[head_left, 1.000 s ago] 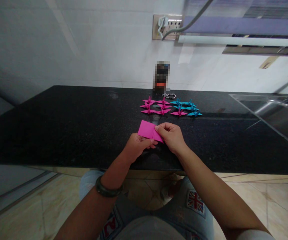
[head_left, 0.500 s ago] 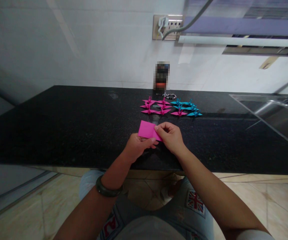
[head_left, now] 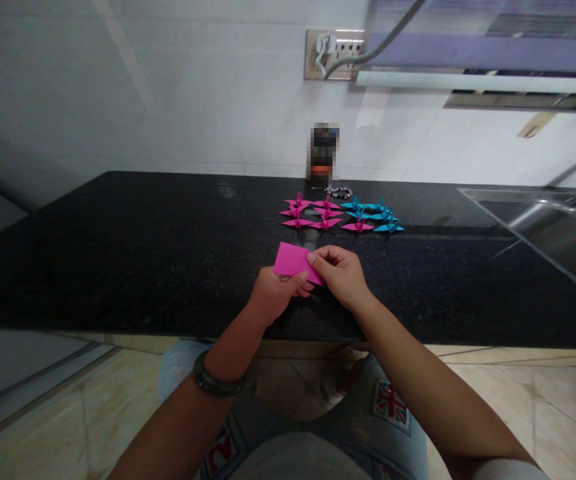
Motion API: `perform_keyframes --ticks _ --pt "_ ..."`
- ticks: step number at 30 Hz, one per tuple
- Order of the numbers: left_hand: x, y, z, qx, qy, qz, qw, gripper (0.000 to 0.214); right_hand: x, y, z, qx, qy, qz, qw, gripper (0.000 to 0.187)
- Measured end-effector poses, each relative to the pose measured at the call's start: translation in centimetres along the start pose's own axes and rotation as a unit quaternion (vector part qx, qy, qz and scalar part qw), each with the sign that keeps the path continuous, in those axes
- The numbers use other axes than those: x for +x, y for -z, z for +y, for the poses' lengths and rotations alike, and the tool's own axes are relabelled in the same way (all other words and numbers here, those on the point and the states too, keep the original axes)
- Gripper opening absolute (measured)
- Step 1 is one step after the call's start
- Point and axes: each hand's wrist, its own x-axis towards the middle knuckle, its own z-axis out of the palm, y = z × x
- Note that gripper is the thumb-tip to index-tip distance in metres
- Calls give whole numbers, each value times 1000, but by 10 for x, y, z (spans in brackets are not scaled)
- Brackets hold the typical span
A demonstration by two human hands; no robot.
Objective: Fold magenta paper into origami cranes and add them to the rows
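A piece of folded pink paper (head_left: 289, 259) is held over the table (head_left: 118, 267), between the rows of folded cranes and the table's near edge, roughly midway along that edge. Whether it touches the tabletop cannot be told.

The left hand (head_left: 275, 292) has a narrow grip on the paper's near side: the thumb lies on top, close to the paper's right end, and the fingers pass underneath, with some fingertips showing beyond its near edge. A dark bangle (head_left: 213, 380) circles the left wrist. The right hand (head_left: 343, 272) pinches the paper's right end, thumb on top and the other fingers curled behind; its grip is closed around that part of the paper. The two thumbs are near each other, and the paper's far left corner sticks out free, pointing toward the table's far edge.

Beyond the hands, toward the far edge, stand pink cranes (head_left: 326, 223), mostly on the left of the group, with one farther right in the nearest row. Blue cranes (head_left: 389, 228) stand on the right side, overlapping too much to count. Just behind the group lies a loop of beads (head_left: 342, 193), and by the far edge stands a dark object (head_left: 323, 150) blurred into blocks. A sink (head_left: 538, 251) is set toward the table's right end.
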Motion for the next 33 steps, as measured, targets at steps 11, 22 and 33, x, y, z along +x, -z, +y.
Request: perform_keyframes --ticks 11,22,33 --pt "-2 0 2 2 -4 -19 1000 23 0 0 -4 37 -32 -14 999 23" --pt "-2 -2 4 -20 -7 12 1000 18 0 0 -5 54 -59 -60 995 29" --pt "-1 0 2 -23 -11 32 999 18 -1 2 -2 -27 -12 -58 998 29"
